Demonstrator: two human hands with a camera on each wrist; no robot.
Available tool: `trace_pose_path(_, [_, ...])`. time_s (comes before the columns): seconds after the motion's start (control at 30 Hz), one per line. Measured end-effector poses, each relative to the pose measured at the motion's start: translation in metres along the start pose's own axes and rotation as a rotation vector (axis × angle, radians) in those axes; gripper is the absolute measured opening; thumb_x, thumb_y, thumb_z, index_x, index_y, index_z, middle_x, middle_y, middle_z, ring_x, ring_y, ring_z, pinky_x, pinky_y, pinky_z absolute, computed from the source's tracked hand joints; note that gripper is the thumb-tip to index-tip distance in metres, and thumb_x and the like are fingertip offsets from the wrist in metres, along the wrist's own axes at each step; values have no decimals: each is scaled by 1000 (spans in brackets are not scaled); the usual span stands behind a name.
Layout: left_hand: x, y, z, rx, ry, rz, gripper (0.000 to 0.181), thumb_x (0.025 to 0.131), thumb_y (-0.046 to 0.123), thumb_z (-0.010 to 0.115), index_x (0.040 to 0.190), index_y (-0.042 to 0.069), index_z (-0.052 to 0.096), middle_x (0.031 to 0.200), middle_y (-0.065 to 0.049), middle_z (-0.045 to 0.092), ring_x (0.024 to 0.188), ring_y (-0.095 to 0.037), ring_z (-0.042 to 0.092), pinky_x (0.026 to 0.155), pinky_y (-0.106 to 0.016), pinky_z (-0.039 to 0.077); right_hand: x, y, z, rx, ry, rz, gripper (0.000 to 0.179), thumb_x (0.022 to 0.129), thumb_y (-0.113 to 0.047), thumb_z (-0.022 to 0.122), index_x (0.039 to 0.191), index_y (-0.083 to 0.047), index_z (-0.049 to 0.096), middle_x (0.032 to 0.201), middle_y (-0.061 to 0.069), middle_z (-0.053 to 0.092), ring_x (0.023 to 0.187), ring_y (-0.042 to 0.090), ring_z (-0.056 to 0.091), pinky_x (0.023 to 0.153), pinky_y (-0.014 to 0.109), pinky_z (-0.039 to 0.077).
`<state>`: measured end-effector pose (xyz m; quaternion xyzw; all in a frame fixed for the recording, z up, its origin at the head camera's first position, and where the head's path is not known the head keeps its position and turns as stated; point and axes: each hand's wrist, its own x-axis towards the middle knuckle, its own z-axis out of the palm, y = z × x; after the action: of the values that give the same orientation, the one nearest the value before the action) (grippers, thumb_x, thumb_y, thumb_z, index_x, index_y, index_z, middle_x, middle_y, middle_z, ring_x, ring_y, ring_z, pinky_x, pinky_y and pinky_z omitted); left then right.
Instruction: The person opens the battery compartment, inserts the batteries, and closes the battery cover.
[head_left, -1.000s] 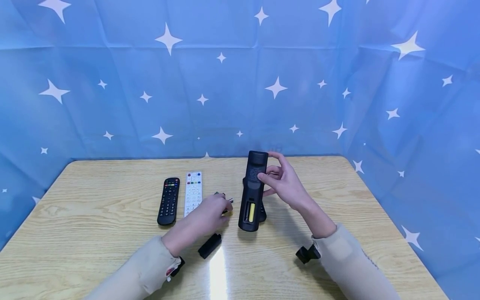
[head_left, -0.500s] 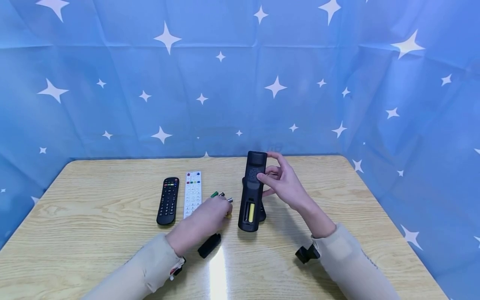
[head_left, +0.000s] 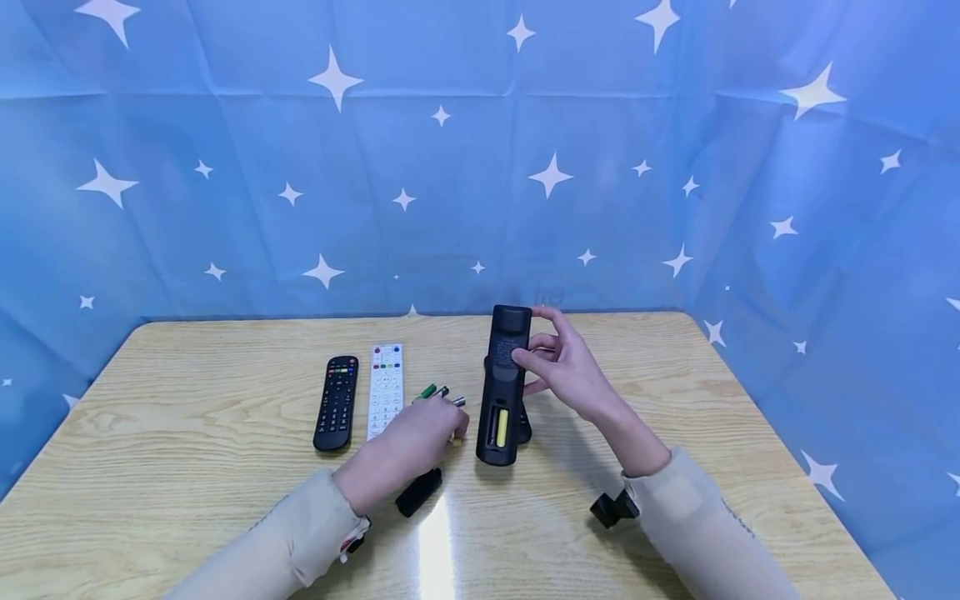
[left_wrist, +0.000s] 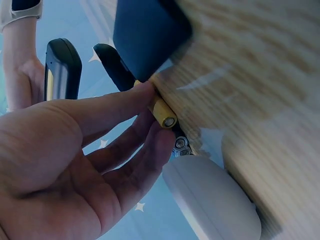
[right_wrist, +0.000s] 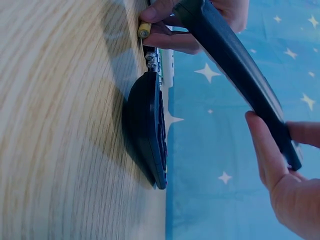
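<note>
The left hand low at the table, the right hand higher above it

The left arm slants over the left part of the table toward its middle; the right arm slants inward over the right part. Pale sleeves end near the wrists. The left hand is close to the table surface, its back facing up, the thumb and fingers bent together in a pinch. The right hand is clearly above the table; its thumb is toward the table's near side, its separated fingers curl opposite.
</note>
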<state>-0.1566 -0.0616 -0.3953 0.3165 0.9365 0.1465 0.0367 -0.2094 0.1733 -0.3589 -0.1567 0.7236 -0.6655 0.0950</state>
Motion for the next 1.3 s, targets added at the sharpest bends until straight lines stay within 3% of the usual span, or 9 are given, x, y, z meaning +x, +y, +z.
trace_pose_path(0.27, [-2, 0, 0, -27, 18, -1, 19, 85, -7, 78, 98, 6, 76, 93, -9, 72, 89, -24, 68, 72, -34, 59, 1, 1, 0, -6, -7, 2, 67, 99, 0, 64, 155, -11, 29, 105, 23, 62, 94, 34, 70, 69, 55, 62])
trace_pose_path(0.47, [-4, -1, -2, -82, 89, 14, 21, 83, -12, 71, 97, 4, 73, 91, -9, 70, 85, -23, 66, 72, -36, 57, 0, 1, 0, -8, -14, 10, 68, 99, -1, 65, 156, -11, 28, 104, 22, 62, 95, 33, 69, 69, 55, 62])
trace_pose_path(0.63, [-7, -3, -4, -116, 103, 18, 20, 84, -9, 70, 97, 6, 70, 87, -7, 66, 79, -19, 61, 66, -34, 54, 0, 2, 0, -11, -21, 4, 68, 100, -2, 65, 156, -12, 28, 106, 23, 62, 96, 34, 69, 69, 54, 62])
trace_pose_path(0.83, [-11, -2, -9, -168, 139, 56, 18, 84, -10, 69, 97, 3, 68, 80, -4, 60, 71, -14, 52, 60, -28, 48, 0, 2, -1, -13, -21, -5, 67, 100, -4, 66, 156, -12, 30, 119, 24, 59, 98, 31, 68, 67, 54, 62])
trace_pose_path(1.3, [-18, 8, -19, -262, 219, 95, 17, 85, -6, 70, 99, 4, 69, 81, 0, 63, 72, -12, 57, 61, -25, 51, -1, 1, 0, 37, -38, -37, 66, 98, -1, 66, 154, -11, 33, 123, 22, 57, 93, 27, 69, 65, 53, 62])
